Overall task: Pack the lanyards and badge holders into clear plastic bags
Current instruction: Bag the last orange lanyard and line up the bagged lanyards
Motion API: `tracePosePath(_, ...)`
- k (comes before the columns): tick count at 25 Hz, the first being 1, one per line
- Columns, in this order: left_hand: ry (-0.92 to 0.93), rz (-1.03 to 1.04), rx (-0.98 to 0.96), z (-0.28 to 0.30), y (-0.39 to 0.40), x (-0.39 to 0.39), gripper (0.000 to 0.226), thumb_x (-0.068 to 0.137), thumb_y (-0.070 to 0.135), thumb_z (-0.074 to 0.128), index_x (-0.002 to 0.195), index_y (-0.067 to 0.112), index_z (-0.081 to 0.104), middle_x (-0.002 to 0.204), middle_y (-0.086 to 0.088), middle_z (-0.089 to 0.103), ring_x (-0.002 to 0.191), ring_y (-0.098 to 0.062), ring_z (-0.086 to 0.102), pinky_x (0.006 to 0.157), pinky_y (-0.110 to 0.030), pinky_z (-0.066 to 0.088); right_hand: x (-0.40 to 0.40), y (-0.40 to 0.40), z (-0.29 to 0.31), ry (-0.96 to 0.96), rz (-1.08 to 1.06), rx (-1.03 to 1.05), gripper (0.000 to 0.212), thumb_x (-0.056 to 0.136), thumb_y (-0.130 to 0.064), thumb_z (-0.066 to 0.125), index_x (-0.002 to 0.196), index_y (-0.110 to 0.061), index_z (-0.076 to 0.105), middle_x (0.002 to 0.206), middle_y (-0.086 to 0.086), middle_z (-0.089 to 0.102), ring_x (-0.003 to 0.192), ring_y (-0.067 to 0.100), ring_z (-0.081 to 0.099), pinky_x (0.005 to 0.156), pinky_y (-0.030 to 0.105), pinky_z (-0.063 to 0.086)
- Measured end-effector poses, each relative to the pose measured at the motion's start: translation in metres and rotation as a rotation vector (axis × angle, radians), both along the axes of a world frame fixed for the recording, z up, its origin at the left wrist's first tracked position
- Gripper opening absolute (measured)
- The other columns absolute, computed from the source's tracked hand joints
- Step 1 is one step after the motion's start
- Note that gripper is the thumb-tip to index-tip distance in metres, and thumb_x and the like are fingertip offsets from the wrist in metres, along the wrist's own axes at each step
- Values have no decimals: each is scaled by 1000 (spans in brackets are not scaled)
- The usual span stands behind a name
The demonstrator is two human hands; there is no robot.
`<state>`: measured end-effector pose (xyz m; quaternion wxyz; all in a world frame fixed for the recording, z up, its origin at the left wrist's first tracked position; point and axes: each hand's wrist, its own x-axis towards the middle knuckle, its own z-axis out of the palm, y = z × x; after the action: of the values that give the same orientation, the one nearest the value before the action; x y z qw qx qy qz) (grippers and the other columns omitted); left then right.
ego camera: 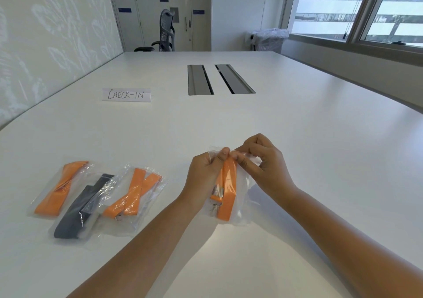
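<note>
From the head camera, both hands met over a clear bag [238,197] holding a folded orange lanyard [226,190], its metal clip [216,202] showing low down near the left wrist. The bag hung from the fingers, its bottom on or just above the white table [297,126]; which of the two could not be told.

The bag looked thin, light and slippery, the sort of film that crumples and slides between fingertips. The lanyard was soft webbing, limp, with weight only at the clip. The top edge, where the fingers already were, seemed the right place to take hold, since pinching lower would only bunch the film over the strap.

The left hand [203,174] had its fingers curled, thumb and forefinger pinching the bag's upper edge just beside the lanyard's top fold. The right hand [263,160] was likewise curled, its fingertips pinching the same edge, touching or nearly touching the left thumb. Both forearms reached up from the near edge, wrists angled inward toward each other.

Well to the left of the left hand's fingers lay three filled bags: an orange one [61,188], a dark one [84,206] overlapping it, and another orange one [135,194]. Far beyond the fingertips stood a "CHECK-IN" sign [126,94].
</note>
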<state>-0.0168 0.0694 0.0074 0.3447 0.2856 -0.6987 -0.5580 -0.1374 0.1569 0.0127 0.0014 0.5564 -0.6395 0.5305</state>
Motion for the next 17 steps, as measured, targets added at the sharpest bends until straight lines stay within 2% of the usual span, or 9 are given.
tracePosePath(1, -15, 18, -10, 0, 0, 0, 45, 92, 42, 43, 84, 5, 66, 70, -10, 64, 64, -17, 61, 64, -22, 49, 1, 0, -1, -1, 12, 17, 26, 81, -39, 60, 83, -16, 71, 82, -7, 53, 79, 1, 52, 68, 7, 40)
tracePosePath(3, -59, 82, -88, -1, 1, 0, 39, 95, 39, 37, 81, 13, 64, 64, -1, 60, 60, -11, 58, 58, -12, 46, 4, -3, -3, -10, 15, 77, 19, 83, -35, 61, 79, -18, 69, 83, -5, 53, 78, -1, 52, 67, 7, 39)
tracePosePath(4, -82, 118, -135, -2, 2, 0, 39, 96, 38, 36, 81, 15, 63, 63, 3, 57, 61, -10, 57, 57, -11, 45, 5, -4, -3, -22, 13, 115, 15, 84, -33, 62, 77, -21, 67, 83, -6, 53, 78, -2, 51, 67, 7, 39)
tracePosePath(6, -118, 180, -227, -3, 2, 0, 42, 95, 42, 34, 79, 13, 61, 62, 5, 55, 64, -13, 57, 62, -20, 46, 6, -6, -4, -53, 18, 179, 16, 86, -32, 60, 75, -21, 65, 83, -8, 53, 77, -3, 52, 66, 6, 38)
tracePosePath(7, -128, 204, -271, -3, 3, 1, 43, 94, 44, 33, 74, 16, 59, 60, 7, 53, 62, -12, 55, 61, -23, 45, 6, -6, -4, -73, 29, 204, 21, 87, -33, 58, 76, -18, 66, 83, -8, 53, 76, -2, 52, 66, 7, 38)
tracePosePath(9, -147, 240, -364, -1, 5, 3, 42, 92, 48, 31, 62, 26, 49, 55, 11, 49, 57, -9, 52, 57, -20, 38, 5, -6, -3, -133, 60, 241, 28, 89, -34, 54, 82, -11, 68, 83, -9, 53, 76, -1, 53, 67, 8, 39)
tracePosePath(13, -215, 269, -495, 4, 5, 6, 44, 82, 58, 21, 53, 30, 38, 52, 13, 44, 51, -7, 49, 53, -15, 32, 8, -5, 1, -206, 100, 266, 27, 90, -38, 48, 89, -21, 68, 90, -10, 60, 84, -1, 57, 72, 9, 43)
tracePosePath(14, -226, 271, -504, 4, 3, 7, 45, 82, 59, 22, 51, 29, 36, 50, 13, 42, 49, -8, 47, 52, -15, 30, 9, -5, 1, -226, 105, 280, 30, 89, -41, 47, 89, -20, 69, 89, -8, 63, 82, 0, 58, 72, 11, 45)
tracePosePath(17, -207, 258, -483, 5, -2, 8, 50, 88, 52, 36, 46, 25, 32, 44, 10, 38, 44, -10, 42, 50, -18, 28, 12, -4, 2, -279, 104, 322, 41, 85, -48, 48, 73, -14, 66, 68, 2, 61, 62, 8, 54, 64, 19, 43)
